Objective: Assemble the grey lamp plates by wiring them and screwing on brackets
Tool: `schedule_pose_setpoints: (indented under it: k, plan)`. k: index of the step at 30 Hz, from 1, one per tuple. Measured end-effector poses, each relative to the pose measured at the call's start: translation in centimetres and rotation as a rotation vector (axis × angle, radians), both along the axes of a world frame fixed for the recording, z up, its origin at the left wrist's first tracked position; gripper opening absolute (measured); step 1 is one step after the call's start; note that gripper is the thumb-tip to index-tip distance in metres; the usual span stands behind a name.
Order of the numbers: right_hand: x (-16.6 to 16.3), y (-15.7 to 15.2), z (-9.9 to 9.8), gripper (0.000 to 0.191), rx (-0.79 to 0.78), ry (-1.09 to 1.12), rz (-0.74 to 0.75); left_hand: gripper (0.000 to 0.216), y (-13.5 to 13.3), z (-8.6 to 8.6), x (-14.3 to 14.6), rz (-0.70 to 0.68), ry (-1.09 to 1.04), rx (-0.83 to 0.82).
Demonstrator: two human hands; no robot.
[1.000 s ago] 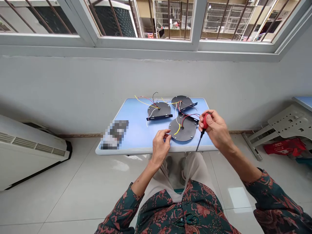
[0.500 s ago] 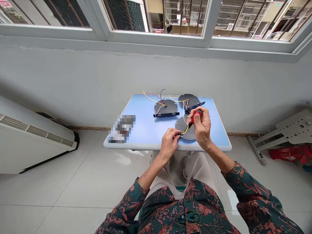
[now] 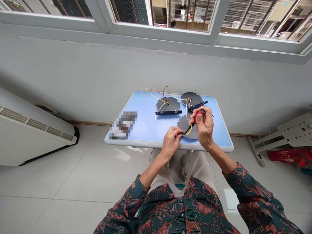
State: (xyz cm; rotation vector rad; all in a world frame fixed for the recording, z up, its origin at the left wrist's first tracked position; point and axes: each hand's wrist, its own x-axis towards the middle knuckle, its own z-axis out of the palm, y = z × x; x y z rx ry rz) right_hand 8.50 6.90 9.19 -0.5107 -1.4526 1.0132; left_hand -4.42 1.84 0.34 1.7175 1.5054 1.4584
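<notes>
My right hand (image 3: 205, 128) is wrapped round the red handle of a screwdriver (image 3: 200, 113). Its dark shaft slants down and left to the near-left rim of a round dark-grey plate (image 3: 183, 122). At that same rim, the fingertips of my left hand (image 3: 171, 142) are pinched together beside the screwdriver tip; whatever they hold is too small and dark to name. A yellow wire (image 3: 189, 131) curves over the plate by the shaft. My right hand covers part of the plate.
Two more dark round plates with brackets and loose coloured wires, one at centre (image 3: 170, 103) and one at back right (image 3: 192, 97), lie on the blue table (image 3: 143, 126). A blurred patch (image 3: 124, 125) covers something at left. Wall and window stand behind.
The view has shifted slightly. The yellow wire by the screwdriver now curves away to the right of the shaft, which shows more clearly. Both hands keep their grips near the plate's rim.
</notes>
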Motion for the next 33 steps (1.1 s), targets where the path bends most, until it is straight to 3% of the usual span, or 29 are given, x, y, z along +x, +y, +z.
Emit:
schedule_pose_setpoints:
  k: [13, 17, 21, 23, 27, 33]
  plan:
    - [0.0, 0.4, 0.3, 0.022, 0.020, -0.051, -0.003, 0.022, 0.1, -0.1, 0.1, -0.004, -0.024, 0.005]
    - [0.1, -0.1, 0.9, 0.016, 0.126, -0.253, 0.034, 0.023, 0.2, 0.1, 0.0, 0.012, 0.007, -0.006]
    - [0.1, -0.3, 2.8, 0.007, 0.247, -0.542, -0.212, 0.020, 0.3, 0.9, -0.3, 0.019, 0.087, 0.035]
    - [0.0, -0.1, 3.6, 0.007, 0.272, -0.622, -0.267, 0.016, 0.4, 1.5, -0.2, -0.011, 0.097, 0.074]
    - [0.0, -0.1, 4.4, 0.009, 0.249, -0.721, -0.270, 0.004, 1.0, 2.3, 0.1, -0.024, 0.063, 0.091]
    - [1.1, -0.4, 5.1, 0.011, 0.321, -0.891, -0.291, 0.013, 2.0, 2.2, 0.1, -0.049, 0.030, 0.050]
